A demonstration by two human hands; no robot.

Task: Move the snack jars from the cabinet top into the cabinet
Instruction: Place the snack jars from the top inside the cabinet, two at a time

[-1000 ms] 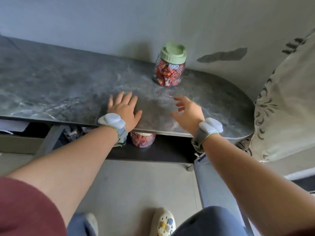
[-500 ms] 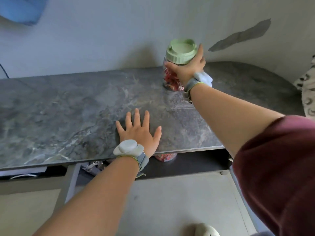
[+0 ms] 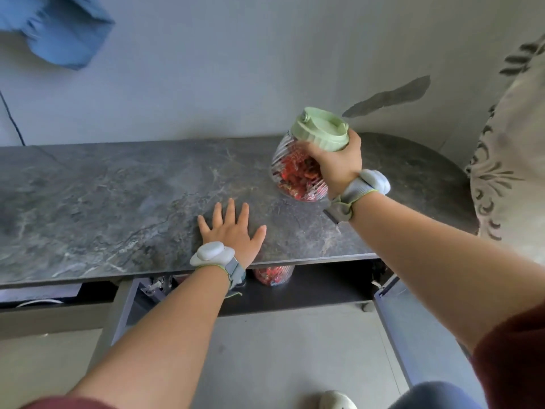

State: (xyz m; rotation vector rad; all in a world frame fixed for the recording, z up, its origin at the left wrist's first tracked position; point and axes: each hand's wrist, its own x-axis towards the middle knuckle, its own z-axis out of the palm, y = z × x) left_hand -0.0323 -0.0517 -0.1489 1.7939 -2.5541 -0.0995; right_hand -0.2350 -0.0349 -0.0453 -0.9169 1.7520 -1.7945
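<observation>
**Last jar leaves the cabinet top**

A ribbed glass snack jar [image 3: 298,175] packed with red-wrapped sweets hangs tilted above the right part of the grey marble-patterned cabinet top [image 3: 118,202], its pale green lid [image 3: 320,129] leaning toward the far right and its base swung toward the near left. It looks clear of the surface, though its base sits too close to the stone to be sure. The person's right hand [image 3: 339,163] is closed round the jar's neck just under the lid, fingers wrapped over the glass, a grey wrist strap with a white puck behind it. The left hand [image 3: 233,231] lies flat and spread on the near edge of the top, holding nothing, seemingly as a brace.

Below that edge, inside the open cabinet [image 3: 309,290], a second jar of red sweets [image 3: 272,276] already stands on the dark shelf, just right of the left wrist. The opening lies nearer to the person and lower than the carried jar, so the move ahead appears to run from the far right back over the edge and down, with the free shelf to the right of the stored jar the likely spot. An open door panel [image 3: 413,335] stands at the right side of the opening.
</observation>
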